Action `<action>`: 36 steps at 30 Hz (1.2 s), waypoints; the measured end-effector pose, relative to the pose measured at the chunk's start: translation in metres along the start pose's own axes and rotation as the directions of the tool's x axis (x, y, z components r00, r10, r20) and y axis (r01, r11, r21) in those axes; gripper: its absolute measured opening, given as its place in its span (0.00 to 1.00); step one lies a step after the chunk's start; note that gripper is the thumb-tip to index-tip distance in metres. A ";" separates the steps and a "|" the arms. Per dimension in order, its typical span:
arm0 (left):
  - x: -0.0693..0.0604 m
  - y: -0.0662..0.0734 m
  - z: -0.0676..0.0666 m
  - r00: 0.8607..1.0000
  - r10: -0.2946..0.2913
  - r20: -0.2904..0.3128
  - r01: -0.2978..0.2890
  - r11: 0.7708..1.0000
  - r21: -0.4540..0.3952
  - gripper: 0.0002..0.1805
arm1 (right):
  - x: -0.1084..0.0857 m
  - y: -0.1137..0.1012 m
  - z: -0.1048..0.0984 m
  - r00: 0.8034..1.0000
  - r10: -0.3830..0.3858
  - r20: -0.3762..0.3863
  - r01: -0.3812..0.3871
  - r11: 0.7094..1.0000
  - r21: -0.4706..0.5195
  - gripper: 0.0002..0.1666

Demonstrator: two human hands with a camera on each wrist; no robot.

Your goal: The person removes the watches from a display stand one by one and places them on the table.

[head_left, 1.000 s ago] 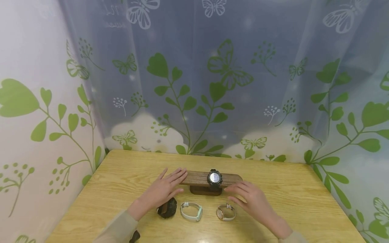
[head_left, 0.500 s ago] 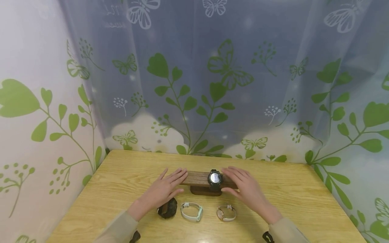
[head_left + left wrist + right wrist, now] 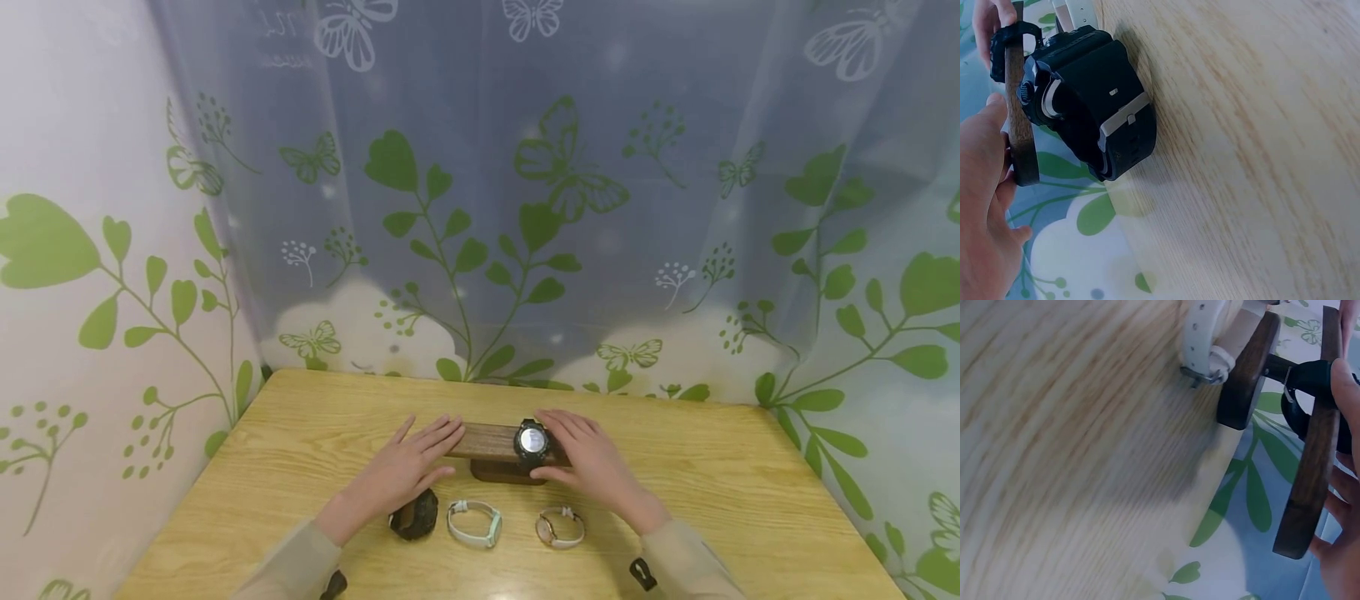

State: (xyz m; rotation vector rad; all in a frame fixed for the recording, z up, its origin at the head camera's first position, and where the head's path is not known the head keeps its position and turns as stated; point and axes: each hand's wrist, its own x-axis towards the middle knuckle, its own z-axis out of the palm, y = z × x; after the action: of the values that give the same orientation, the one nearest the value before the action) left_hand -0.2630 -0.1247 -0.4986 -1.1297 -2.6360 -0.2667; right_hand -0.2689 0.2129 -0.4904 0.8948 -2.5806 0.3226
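A dark wooden watch stand (image 3: pixel 487 442), with a bar on a short post and base, stands on the table. My left hand (image 3: pixel 397 467) holds the bar's left end, thumb in front and fingers over the top and behind, as the left wrist view shows. A black round-faced wristwatch (image 3: pixel 532 440) hangs around the bar, right of its middle. My right hand (image 3: pixel 596 467) grips this watch from the right, its thumb (image 3: pixel 1346 387) on the strap and its fingers reaching behind the bar. The bar's right end is hidden by that hand in the head view.
In front of the stand lie another black watch (image 3: pixel 1085 94), near my left wrist, a mint-green watch (image 3: pixel 474 525) and a white-strapped watch with a gold-toned case (image 3: pixel 559 527). A patterned curtain (image 3: pixel 480 208) surrounds the wooden table (image 3: pixel 720 500).
My right hand has moved left from the bar's right end, over the bar, and now grips the black watch. My left hand has stayed on the stand.
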 end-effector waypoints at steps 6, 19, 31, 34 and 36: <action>-0.001 0.000 0.001 1.000 -0.001 -0.001 0.001 1.000 -0.003 0.35 | 0.002 0.001 0.004 1.000 0.010 -0.004 -0.010 1.000 0.026 0.49; -0.001 -0.001 0.002 1.000 0.008 -0.008 -0.008 1.000 0.012 0.35 | 0.000 0.002 0.000 0.999 0.028 -0.023 -0.027 0.997 0.071 0.46; -0.001 -0.001 0.003 1.000 0.012 -0.019 -0.012 1.000 0.019 0.35 | -0.015 0.014 -0.005 0.997 0.075 -0.030 -0.073 0.995 0.066 0.45; -0.001 -0.001 0.003 1.000 0.012 -0.020 -0.012 1.000 0.022 0.35 | -0.019 0.019 -0.008 0.997 0.074 -0.038 -0.071 0.995 0.068 0.45; 0.000 -0.001 0.003 1.000 0.011 -0.020 -0.011 1.000 0.025 0.35 | -0.022 0.022 -0.009 0.996 0.071 -0.046 -0.068 0.996 0.065 0.46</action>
State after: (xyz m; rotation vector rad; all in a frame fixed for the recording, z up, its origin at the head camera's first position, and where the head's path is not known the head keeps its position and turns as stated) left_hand -0.2640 -0.1252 -0.5015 -1.1274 -2.6078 -0.2409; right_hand -0.2645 0.2449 -0.4934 0.8096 -2.5742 0.4430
